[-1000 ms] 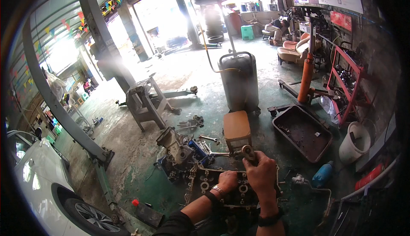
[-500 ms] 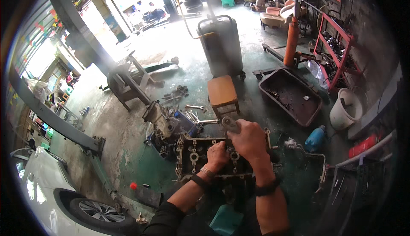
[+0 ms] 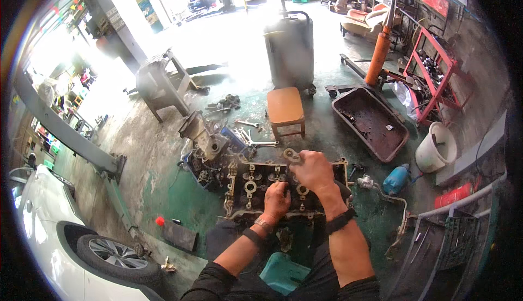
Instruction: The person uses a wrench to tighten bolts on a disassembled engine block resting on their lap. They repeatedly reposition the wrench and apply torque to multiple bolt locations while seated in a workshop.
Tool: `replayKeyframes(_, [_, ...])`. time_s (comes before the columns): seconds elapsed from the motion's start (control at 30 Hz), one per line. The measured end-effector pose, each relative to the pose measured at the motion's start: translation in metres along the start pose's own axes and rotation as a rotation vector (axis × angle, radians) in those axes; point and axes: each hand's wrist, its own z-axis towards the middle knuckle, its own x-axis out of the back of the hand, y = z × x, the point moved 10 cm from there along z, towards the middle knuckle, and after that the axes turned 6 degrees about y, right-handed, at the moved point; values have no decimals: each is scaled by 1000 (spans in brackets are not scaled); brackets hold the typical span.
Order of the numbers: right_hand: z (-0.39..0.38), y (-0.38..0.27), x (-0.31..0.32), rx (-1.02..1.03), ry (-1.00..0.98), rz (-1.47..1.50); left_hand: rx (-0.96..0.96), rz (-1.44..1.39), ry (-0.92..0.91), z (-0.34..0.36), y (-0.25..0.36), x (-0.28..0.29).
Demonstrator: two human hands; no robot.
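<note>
A metal engine part (image 3: 250, 203), apparently a cylinder head with bare openings and bolt bosses, lies in front of me. Above its far edge my right hand (image 3: 312, 171) is wrapped round a metal tool (image 3: 291, 155) with a rounded head, which looks like a ratchet wrench. My left hand (image 3: 277, 202) rests low over the middle of the engine part, its fingers curled together. What these fingers hold, if anything, is hidden. Both forearms reach in from the lower edge, with dark bands at the wrists.
Beyond the engine part stand a wooden stool (image 3: 285, 108) and several wrenches (image 3: 264, 143). More engine parts (image 3: 210, 143) lie left. On the right are a black tray (image 3: 372, 126), a white bucket (image 3: 436, 147) and a blue bottle (image 3: 396, 179). A car (image 3: 52, 230) stands lower left.
The view has shifted, so the engine part sits higher in the picture. Both hands keep nearly the same grip, and the right hand with its tool looks slightly closer to the engine part.
</note>
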Motion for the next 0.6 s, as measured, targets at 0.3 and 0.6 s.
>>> replayKeyframes(0.3, [2,9,-3,-41,6,-25,-24,-52,2,-1,0,3])
replayKeyframes(0.6, [-1,10,4,-36,-21,-67,-49,-8,-7,-3,2,1])
